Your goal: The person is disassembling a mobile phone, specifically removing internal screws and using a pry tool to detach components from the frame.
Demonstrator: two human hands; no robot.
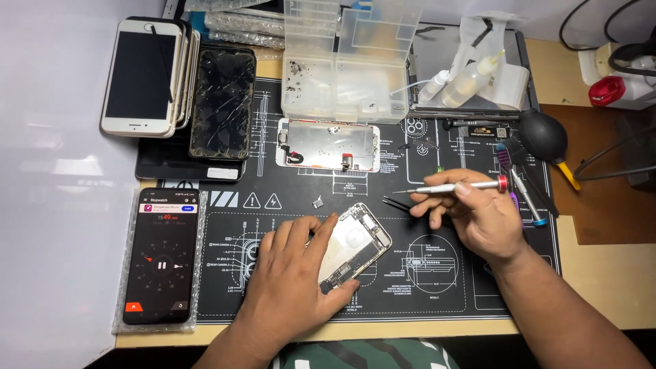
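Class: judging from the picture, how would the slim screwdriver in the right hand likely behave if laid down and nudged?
The screwdriver looks round-bodied, so it would probably roll on the flat mat. It seems thin and light. The right hand pinches it with fingertips, and its fine tip probably bends easily.
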